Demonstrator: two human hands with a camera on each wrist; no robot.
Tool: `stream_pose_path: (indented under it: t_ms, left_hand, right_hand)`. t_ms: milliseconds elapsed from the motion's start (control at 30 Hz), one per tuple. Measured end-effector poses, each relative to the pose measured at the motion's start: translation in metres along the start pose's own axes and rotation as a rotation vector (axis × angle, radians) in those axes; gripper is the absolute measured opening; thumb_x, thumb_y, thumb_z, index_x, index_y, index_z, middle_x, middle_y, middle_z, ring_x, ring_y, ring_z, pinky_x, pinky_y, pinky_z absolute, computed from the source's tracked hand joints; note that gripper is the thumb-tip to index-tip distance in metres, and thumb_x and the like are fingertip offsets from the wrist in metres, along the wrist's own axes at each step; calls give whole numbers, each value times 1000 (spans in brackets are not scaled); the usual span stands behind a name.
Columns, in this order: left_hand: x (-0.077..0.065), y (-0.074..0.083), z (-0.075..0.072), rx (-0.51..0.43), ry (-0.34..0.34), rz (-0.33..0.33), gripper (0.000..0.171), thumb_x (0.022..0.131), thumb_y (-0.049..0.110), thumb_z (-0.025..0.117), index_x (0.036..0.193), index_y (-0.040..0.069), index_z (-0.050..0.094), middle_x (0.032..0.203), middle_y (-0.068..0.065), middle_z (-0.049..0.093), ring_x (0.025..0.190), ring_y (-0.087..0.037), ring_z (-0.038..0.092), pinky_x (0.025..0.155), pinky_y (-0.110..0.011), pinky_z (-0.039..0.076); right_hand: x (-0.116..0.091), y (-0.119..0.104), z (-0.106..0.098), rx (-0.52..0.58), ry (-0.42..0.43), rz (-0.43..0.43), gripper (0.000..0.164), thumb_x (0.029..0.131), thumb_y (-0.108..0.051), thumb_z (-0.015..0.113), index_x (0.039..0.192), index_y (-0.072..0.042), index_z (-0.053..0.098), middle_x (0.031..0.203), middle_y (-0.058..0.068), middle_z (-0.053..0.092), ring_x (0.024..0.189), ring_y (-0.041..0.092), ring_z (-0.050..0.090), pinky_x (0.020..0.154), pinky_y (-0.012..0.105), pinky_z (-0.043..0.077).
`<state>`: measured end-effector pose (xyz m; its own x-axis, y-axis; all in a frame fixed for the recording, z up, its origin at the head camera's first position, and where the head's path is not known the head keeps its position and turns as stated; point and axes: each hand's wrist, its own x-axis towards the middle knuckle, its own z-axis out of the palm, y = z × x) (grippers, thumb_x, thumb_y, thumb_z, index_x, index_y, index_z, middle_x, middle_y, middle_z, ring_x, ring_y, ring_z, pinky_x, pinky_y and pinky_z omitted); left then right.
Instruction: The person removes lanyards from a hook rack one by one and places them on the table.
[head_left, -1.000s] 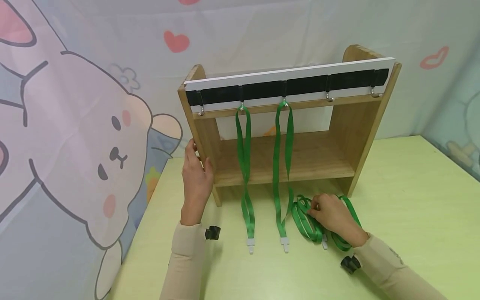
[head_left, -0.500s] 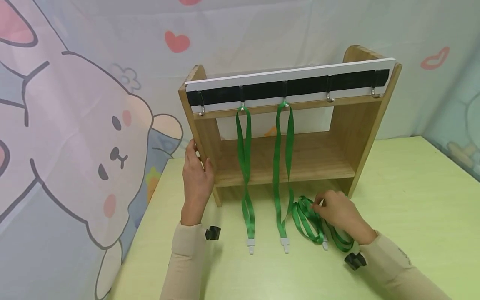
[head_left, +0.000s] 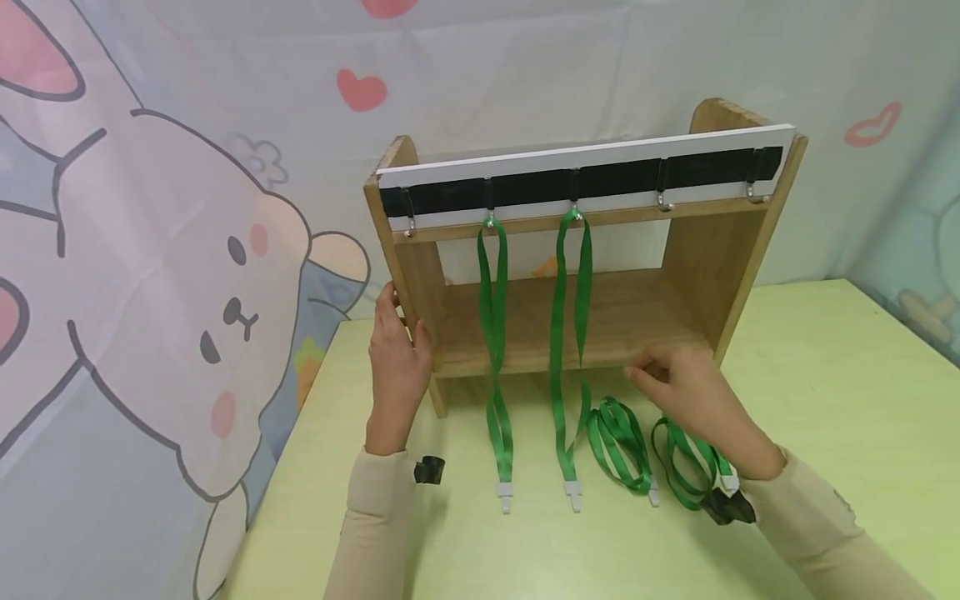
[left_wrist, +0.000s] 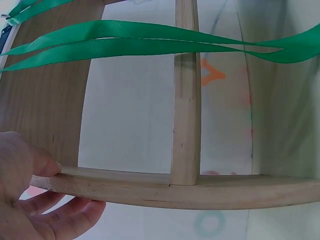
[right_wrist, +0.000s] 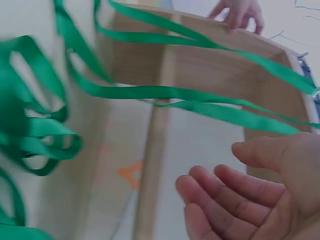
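Note:
My left hand [head_left: 401,362] grips the left side panel [left_wrist: 125,190] of a small wooden shelf, thumb on one face and fingers on the other in the left wrist view. My right hand [head_left: 693,392] is in front of the shelf's lower board, holding nothing; its fingers are loosely bent in the right wrist view. Below it on the table lie two coiled green lanyards, one on the left [head_left: 618,446] and one on the right [head_left: 686,467], with pale clips. Two more green lanyards, a left one [head_left: 492,333] and a right one [head_left: 558,333], hang from metal hooks, clips down.
A white board with a black strip [head_left: 532,185] spans the shelf's top front and carries several hooks. The left hook [head_left: 409,227] and the two right ones bear nothing. The shelf stands on a pale yellow-green table [head_left: 840,375] before a printed cloth backdrop [head_left: 525,75].
My right hand has risen from the coiled lanyards, leaving both lying on the table in view. My left hand stays on the side panel.

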<state>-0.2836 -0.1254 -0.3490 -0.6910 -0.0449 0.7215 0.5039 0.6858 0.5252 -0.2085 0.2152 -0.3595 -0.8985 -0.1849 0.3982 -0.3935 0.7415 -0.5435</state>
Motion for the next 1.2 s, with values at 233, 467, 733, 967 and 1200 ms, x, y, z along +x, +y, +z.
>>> stream_pose_path:
  t_ms: [233,467,733,967,1200]
  left_hand:
    - [0,-1,1,-14,-2,0,56,97,-6,58,146,-7,31,133,-33,50,112,-48,60,86,-55,56]
    - [0,-1,2,-9,-4,-6,56,97,-5,59,146,-6,32,133,-32,50,112,-47,60,87,-55,56]
    - [-1,0,0,-12,-10,-18,57,97,-5,58,147,-4,31,134,-32,50,112,-48,61,86,-56,56]
    - [0,-2,-1,-4,1,-1,56,97,-5,58,146,-5,31,134,-33,50,110,-48,61,85,-55,56]
    - [0,0,0,-3,-4,0,56,97,-5,59,146,-5,31,134,-33,50,110,-48,61,83,-55,57]
  right_hand:
    - [14,-26,-12,43,190,-50,8,95,-8,69,96,-2,74,86,8,74,72,22,70,64,30,54]
    - [28,-39,-15,67,289,-79,11,94,-7,71,101,2,72,90,13,74,75,28,72,67,15,48]
    - [44,-51,-11,112,348,-128,15,92,-3,72,104,6,71,96,17,74,82,30,73,73,40,59]
    - [59,-62,-10,145,331,-126,19,94,-4,70,109,7,72,97,19,74,83,32,72,75,47,58]
    - [64,-68,-9,151,295,-89,19,95,-7,70,108,7,71,95,19,74,80,31,71,74,46,58]
